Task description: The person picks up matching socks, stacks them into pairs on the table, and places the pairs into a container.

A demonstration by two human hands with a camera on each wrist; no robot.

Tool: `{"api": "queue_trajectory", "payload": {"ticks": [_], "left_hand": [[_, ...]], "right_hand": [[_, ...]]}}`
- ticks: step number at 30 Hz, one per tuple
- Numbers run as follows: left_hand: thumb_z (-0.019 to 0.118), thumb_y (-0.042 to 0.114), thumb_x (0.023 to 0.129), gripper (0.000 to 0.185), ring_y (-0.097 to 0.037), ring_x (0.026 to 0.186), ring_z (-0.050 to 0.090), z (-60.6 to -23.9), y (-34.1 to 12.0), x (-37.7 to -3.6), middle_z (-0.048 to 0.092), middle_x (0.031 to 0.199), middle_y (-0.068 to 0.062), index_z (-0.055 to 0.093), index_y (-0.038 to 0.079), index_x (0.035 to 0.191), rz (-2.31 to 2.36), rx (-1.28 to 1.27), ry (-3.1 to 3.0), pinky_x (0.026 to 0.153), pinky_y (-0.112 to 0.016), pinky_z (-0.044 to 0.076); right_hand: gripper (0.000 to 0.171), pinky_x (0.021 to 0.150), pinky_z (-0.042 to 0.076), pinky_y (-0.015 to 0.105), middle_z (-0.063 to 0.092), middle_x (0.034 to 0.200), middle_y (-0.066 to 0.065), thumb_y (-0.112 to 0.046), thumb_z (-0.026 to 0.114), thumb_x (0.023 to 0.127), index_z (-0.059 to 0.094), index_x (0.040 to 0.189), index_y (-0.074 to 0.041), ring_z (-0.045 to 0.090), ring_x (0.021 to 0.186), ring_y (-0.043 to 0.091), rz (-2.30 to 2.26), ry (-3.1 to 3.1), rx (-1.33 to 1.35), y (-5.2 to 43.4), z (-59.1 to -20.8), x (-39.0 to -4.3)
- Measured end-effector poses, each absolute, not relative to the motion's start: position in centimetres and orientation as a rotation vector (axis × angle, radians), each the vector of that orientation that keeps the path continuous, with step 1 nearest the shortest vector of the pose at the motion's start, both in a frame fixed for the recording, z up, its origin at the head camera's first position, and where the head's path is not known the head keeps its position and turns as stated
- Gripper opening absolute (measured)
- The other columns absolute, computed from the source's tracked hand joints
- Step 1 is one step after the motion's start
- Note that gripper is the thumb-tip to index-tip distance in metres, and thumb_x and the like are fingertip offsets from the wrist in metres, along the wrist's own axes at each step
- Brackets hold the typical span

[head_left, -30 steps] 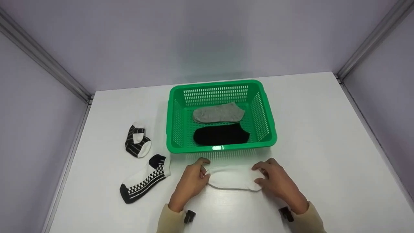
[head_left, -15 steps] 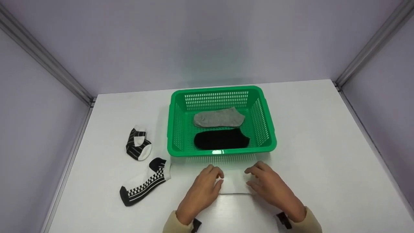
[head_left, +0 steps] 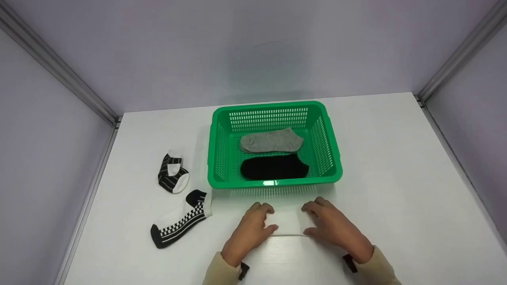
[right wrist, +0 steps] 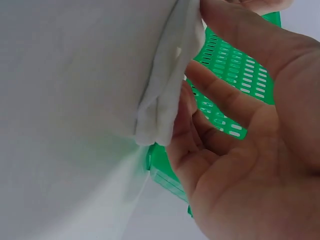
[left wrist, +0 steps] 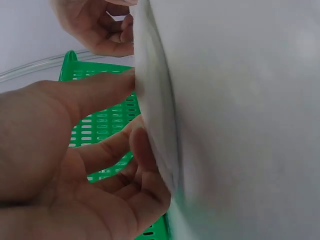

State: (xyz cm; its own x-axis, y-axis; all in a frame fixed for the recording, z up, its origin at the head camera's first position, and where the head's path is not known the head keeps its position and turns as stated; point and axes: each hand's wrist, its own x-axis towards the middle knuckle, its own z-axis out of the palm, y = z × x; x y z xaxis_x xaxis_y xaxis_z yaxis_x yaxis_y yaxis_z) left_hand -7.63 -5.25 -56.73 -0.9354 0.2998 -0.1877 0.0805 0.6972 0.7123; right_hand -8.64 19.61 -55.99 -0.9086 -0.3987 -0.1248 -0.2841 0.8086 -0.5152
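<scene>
A pair of white socks [head_left: 288, 221] lies flat on the white table, in front of the green basket. My left hand [head_left: 252, 226] rests its thumb and fingertips on the left part of the socks. On the right part lie the thumb and fingertips of my right hand [head_left: 328, 223]. The left wrist view shows the socks' layered edge [left wrist: 157, 95] under my left thumb [left wrist: 102, 92]. In the right wrist view, stacked layers of the socks [right wrist: 167, 100] show beside the right fingers. Both hands cover the ends of the socks.
The green basket [head_left: 275, 183] holds grey socks [head_left: 271, 141] and black socks [head_left: 274, 167]. To its left lie a folded black striped sock [head_left: 173, 174] and a white sock with a checkered band [head_left: 181, 221]. Walls enclose the table's back and sides.
Both hands have moved inward from the ends of the white socks, the left one more, and now rest over them. The socks stay in place, as do the basket and the other socks.
</scene>
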Motion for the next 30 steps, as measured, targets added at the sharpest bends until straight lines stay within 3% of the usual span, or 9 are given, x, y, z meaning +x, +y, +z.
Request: {"api": "queue_trajectory", "payload": {"ticks": [5, 9, 15, 18, 22, 30], "left_hand": [[0.085, 0.018, 0.088, 0.038, -0.014, 0.096, 0.058, -56.8, -5.2, -7.6, 0.061, 0.108, -0.006, 0.068, 0.007, 0.121, 1.038, 0.276, 2.688, 0.088, -0.036, 0.056], [0.087, 0.022, 0.087, 0.040, -0.019, 0.104, 0.052, -56.7, -5.7, -7.3, 0.058, 0.110, -0.007, 0.069, 0.009, 0.119, 1.023, 0.264, 2.778, 0.092, -0.041, 0.054], [0.086, 0.031, 0.087, 0.057, -0.030, 0.112, 0.051, -56.6, -7.0, -7.1, 0.058, 0.119, -0.019, 0.064, -0.003, 0.127, 0.991, 0.123, 2.818, 0.092, -0.047, 0.053], [0.086, 0.036, 0.087, 0.062, -0.031, 0.107, 0.055, -56.7, -7.2, -7.2, 0.061, 0.115, -0.019, 0.064, -0.007, 0.124, 0.956, 0.102, 2.812, 0.088, -0.048, 0.055], [0.088, 0.038, 0.084, 0.056, -0.028, 0.098, 0.054, -56.8, -7.0, -7.3, 0.062, 0.105, -0.015, 0.066, -0.004, 0.114, 0.915, 0.125, 2.838, 0.077, -0.043, 0.054], [0.094, 0.033, 0.078, 0.045, -0.022, 0.090, 0.043, -56.9, -6.4, -7.4, 0.054, 0.093, -0.009, 0.063, 0.003, 0.090, 0.898, 0.178, 2.825, 0.066, -0.034, 0.046]], "right_hand": [[0.050, 0.096, 0.057, 0.041, 0.064, 0.110, 0.002, -0.012, 0.094, 0.075, 0.070, 0.120, -0.008, 0.060, 0.105, 0.017, -0.741, 2.777, -0.569, 19.5, -55.8, -8.8], [0.046, 0.091, 0.057, 0.038, 0.062, 0.111, 0.001, -0.008, 0.092, 0.076, 0.073, 0.118, -0.008, 0.060, 0.102, 0.016, -0.822, 2.757, -0.537, 19.7, -55.4, -8.8], [0.058, 0.088, 0.053, 0.044, 0.059, 0.118, 0.017, -0.016, 0.091, 0.080, 0.065, 0.129, -0.001, 0.055, 0.106, 0.028, -0.825, 2.808, -0.256, 20.4, -55.3, -8.7], [0.065, 0.086, 0.051, 0.046, 0.057, 0.117, 0.022, -0.023, 0.090, 0.083, 0.059, 0.134, 0.004, 0.051, 0.106, 0.033, -0.763, 2.793, -0.160, 20.6, -55.5, -8.7], [0.060, 0.084, 0.051, 0.047, 0.057, 0.112, 0.023, -0.028, 0.084, 0.089, 0.058, 0.130, 0.007, 0.052, 0.104, 0.033, -0.767, 2.774, -0.100, 20.6, -55.7, -8.6], [0.052, 0.081, 0.057, 0.048, 0.069, 0.105, 0.018, -0.017, 0.084, 0.088, 0.061, 0.123, 0.012, 0.062, 0.091, 0.023, -0.801, 2.758, -0.048, 20.1, -55.6, -8.7]]}}
